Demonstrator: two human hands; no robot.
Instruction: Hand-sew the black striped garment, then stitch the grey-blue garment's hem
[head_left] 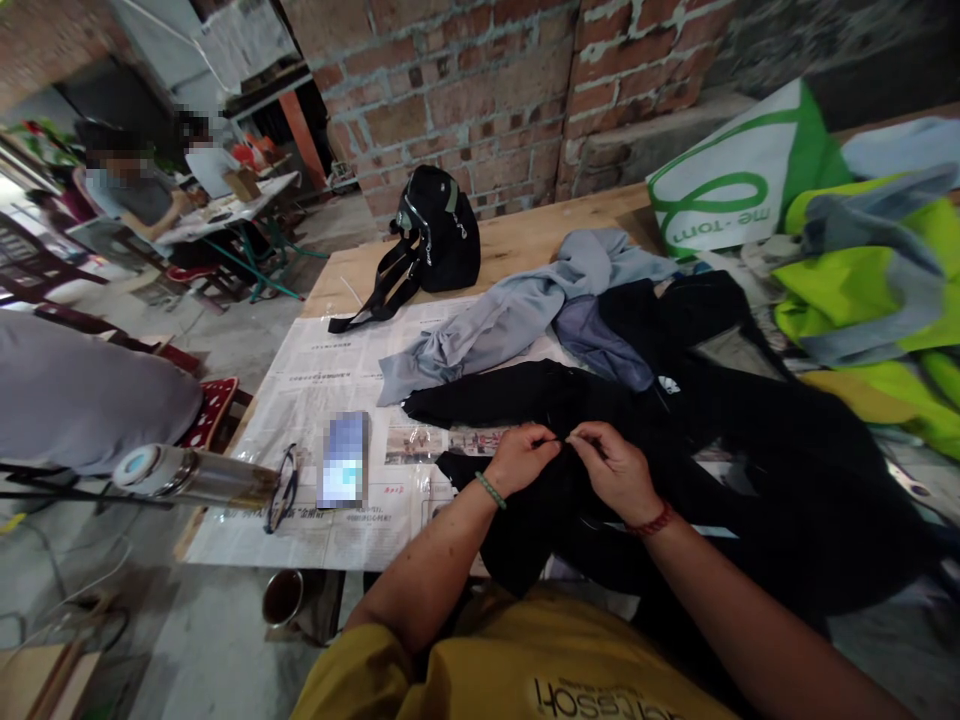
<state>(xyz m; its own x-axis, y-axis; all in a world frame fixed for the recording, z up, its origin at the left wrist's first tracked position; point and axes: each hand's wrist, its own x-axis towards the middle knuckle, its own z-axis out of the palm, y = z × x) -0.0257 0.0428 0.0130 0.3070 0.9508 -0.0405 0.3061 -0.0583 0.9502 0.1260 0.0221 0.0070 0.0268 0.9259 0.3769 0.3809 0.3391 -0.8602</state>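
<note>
A black garment (pixel 757 420) lies spread over the table in front of me, its sleeves reaching left. My left hand (pixel 525 457), with a green bead bracelet, is closed in a pinch on a bit of the black cloth. Close beside it, my right hand (pixel 615 470), wearing a red bracelet, pinches thumb and forefinger together at the same spot. What sits between the right fingertips is too small to make out. Beyond the hands, a grey garment (pixel 495 325) lies crumpled against the black one.
Newspaper (pixel 300 400) covers the wooden table. On it are a phone (pixel 344 460), glasses (pixel 281 490) and a bottle (pixel 195 474). A black bag (pixel 442 230) stands at the back, a white-green bag (pixel 735 180) and yellow-green clothes (pixel 847 290) at right. A cup (pixel 283 598) is below the edge. People sit left.
</note>
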